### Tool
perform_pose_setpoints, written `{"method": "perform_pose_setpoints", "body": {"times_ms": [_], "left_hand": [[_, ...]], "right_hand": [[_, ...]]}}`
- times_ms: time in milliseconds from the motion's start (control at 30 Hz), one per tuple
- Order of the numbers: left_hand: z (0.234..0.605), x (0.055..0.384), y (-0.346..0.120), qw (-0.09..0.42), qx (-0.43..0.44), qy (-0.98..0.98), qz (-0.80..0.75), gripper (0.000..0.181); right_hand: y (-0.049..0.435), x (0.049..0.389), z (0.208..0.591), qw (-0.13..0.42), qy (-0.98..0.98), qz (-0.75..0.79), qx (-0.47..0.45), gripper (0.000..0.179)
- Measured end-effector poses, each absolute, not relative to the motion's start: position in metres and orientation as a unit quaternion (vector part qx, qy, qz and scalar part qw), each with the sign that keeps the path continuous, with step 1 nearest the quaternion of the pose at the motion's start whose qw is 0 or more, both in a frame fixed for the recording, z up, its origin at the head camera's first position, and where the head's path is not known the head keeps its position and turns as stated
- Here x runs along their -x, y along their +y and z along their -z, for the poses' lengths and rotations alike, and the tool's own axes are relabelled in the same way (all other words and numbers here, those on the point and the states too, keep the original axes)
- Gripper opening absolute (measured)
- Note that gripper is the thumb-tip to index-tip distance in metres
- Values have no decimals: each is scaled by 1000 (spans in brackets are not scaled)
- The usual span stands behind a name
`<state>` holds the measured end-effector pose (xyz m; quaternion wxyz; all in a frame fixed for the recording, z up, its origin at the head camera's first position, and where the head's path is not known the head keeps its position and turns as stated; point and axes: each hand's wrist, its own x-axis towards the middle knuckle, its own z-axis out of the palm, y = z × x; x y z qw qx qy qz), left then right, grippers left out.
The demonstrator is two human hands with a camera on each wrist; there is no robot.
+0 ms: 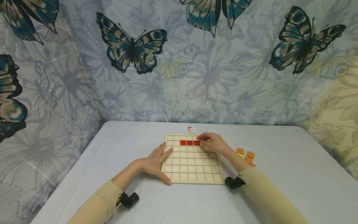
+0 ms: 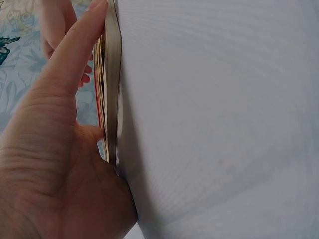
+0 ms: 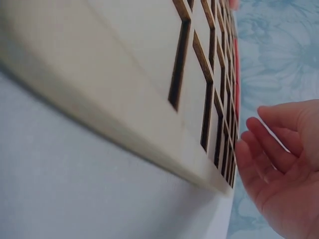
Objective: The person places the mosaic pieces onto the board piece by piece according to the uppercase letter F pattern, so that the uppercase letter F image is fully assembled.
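Observation:
A light wooden grid board (image 1: 181, 169) lies on the table. Three red square tiles (image 1: 190, 143) sit side by side in its second row from the back. My left hand (image 1: 153, 162) rests spread along the left edge, its thumb at the front left corner. In the left wrist view that thumb (image 2: 75, 55) lies against the board's side (image 2: 113, 89). My right hand (image 1: 213, 142) hovers over the back right of the board, fingertips close by the rightmost red tile. The right wrist view shows its fingers (image 3: 271, 147) slightly bent and apart from the thumb, with nothing seen between them.
Behind the board lies a small pattern card (image 1: 190, 129) with a coloured grid. Several orange tiles (image 1: 249, 159) and a yellow tile (image 1: 241, 155) lie on the white table (image 1: 279, 155) to the right, partly behind my right forearm. Butterfly-patterned cloth (image 1: 167, 93) hangs behind the table.

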<state>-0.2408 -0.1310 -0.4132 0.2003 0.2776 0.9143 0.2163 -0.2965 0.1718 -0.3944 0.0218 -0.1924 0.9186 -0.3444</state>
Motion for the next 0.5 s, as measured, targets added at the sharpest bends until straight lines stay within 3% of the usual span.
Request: {"method": "perform_pose_setpoints", "body": {"times_ms": [500], "left_hand": [[413,241,-132,201,-276,914,-218,134]], "right_hand": [[224,278,386,19,924,361,126,25]]}}
